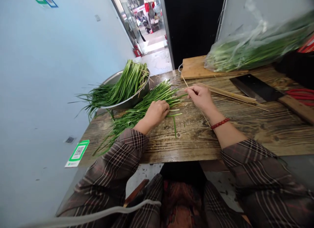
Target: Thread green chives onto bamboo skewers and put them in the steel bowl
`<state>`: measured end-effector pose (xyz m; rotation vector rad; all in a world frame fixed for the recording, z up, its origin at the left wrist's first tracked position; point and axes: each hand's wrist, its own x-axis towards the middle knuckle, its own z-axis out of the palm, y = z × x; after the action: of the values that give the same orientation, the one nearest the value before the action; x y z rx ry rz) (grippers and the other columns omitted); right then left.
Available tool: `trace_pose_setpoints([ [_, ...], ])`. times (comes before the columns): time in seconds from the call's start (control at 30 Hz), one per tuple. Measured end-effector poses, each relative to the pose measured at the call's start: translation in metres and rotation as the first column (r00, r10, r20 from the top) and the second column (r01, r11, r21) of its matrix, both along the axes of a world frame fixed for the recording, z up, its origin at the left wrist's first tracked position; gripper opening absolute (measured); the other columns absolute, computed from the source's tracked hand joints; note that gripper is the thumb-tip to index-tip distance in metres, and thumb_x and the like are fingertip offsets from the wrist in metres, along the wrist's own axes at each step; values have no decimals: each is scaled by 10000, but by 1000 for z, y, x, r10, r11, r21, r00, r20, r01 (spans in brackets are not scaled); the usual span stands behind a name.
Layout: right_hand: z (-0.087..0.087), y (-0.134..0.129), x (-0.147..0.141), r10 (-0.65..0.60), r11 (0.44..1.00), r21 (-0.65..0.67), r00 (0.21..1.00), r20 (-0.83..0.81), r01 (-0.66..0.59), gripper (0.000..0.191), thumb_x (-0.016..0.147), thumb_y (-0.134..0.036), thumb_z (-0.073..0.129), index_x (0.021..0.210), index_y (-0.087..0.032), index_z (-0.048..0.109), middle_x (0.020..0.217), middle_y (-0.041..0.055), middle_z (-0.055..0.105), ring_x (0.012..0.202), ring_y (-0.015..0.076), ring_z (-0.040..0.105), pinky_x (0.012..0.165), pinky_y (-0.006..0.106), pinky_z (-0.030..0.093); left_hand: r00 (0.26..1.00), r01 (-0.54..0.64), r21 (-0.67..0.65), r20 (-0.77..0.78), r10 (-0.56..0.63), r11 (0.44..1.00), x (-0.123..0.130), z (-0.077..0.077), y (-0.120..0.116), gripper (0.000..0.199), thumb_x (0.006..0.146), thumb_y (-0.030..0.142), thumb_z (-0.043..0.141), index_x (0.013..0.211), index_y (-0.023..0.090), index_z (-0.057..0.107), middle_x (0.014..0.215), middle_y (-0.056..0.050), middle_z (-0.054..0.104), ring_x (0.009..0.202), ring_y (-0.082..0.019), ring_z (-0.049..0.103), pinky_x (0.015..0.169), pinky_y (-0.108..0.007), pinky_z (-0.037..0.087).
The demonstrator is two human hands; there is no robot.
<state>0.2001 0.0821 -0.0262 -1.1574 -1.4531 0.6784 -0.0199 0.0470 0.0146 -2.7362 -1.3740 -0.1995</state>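
Green chives (pixel 157 94) lie in a loose pile on the wooden table (pixel 196 146). My left hand (pixel 157 111) rests on the near side of the pile, fingers curled over the pale stalk ends; what its fingertips grip is hidden. Right of the pile, my right hand (pixel 199 94) pinches a thin wooden skewer (pixel 184 81) that points up and away. More skewers (pixel 229 94) lie bundled just beyond and right of that hand. A single green stalk (pixel 175 127) lies apart near the table's front.
A metal bowl (pixel 114 78) heaped with chives (pixel 127 82) stands at the left. Behind right are a cutting board (pixel 195 66) and a plastic bag of greens (pixel 255 51). A cleaver (pixel 256 87) lies at the right. A QR card (pixel 78 151) sits at the left edge.
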Motion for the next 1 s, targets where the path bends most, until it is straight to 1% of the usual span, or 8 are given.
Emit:
trace_pose_setpoints([
  [0.13, 1, -1, -1, 11, 1000, -5, 1000, -16, -11, 285, 832, -351, 558, 872, -149, 754, 653, 18, 674, 608, 143, 576, 615, 262, 417, 945, -136, 146, 315, 84, 980, 3, 29, -1, 143, 934, 181, 445, 932, 154, 586, 816, -37, 612, 744, -148, 547, 694, -273, 407],
  [0.27, 2, -2, 0, 8, 1000, 2, 1000, -20, -8, 290, 830, -358, 560, 866, -146, 754, 638, 19, 669, 605, 147, 577, 610, 264, 416, 968, -188, 363, 224, 110, 913, 19, 48, -12, 174, 958, 201, 414, 977, 154, 580, 927, -80, 598, 863, -184, 552, 776, -312, 407],
  [0.4, 3, -2, 0, 6, 1000, 8, 1000, -15, -6, 294, 832, -348, 552, 871, -139, 756, 639, 18, 666, 572, 135, 551, 584, 257, 396, 992, -68, 206, -86, 87, 976, 27, 19, -22, 194, 950, 207, 421, 1007, 142, 595, 931, -98, 607, 850, -214, 565, 763, -338, 431],
  [0.5, 4, -3, 0, 18, 1000, 4, 1000, -17, -18, 291, 832, -341, 552, 868, -133, 753, 642, 17, 662, 549, 123, 522, 568, 254, 380, 990, -114, 11, -77, 115, 993, 20, -13, -23, 195, 912, 228, 510, 1052, 129, 602, 989, -105, 610, 896, -220, 582, 797, -333, 461],
  [0.6, 5, -4, 0, 24, 1000, 6, 1000, -5, -24, 288, 836, -339, 551, 864, -132, 749, 636, 13, 655, 555, 120, 511, 571, 253, 371, 987, -159, -94, 21, 161, 983, 10, -32, -21, 118, 870, 205, 558, 942, 157, 640, 975, -85, 596, 898, -207, 582, 815, -325, 475],
  [0.77, 7, -7, -3, 37, 999, 7, 999, 3, -37, 281, 837, -351, 558, 820, -136, 738, 610, 3, 626, 555, 113, 496, 572, 248, 366, 930, -92, -129, 343, 132, 987, 1, -33, -14, 65, 821, 177, 578, 811, 161, 639, 924, -68, 619, 920, -201, 575, 875, -351, 468],
  [0.87, 10, -12, -6, 64, 998, -8, 998, 10, -64, 292, 847, -358, 546, 896, -142, 736, 643, 5, 632, 564, 112, 504, 572, 244, 375, 817, -62, -174, 557, 150, 983, -1, -27, -11, 88, 831, 199, 554, 825, 155, 630, 934, -66, 656, 927, -190, 589, 898, -346, 461],
  [1.0, 12, -22, -12, 123, 992, -44, 992, 20, -122, 368, 879, -331, 500, 1150, -159, 679, 672, -10, 614, 516, 96, 454, 522, 235, 362, 673, -84, -332, 676, 299, 940, -1, -24, -14, 154, 840, 263, 547, 824, 143, 642, 813, -34, 665, 803, -161, 591, 793, -292, 466],
])
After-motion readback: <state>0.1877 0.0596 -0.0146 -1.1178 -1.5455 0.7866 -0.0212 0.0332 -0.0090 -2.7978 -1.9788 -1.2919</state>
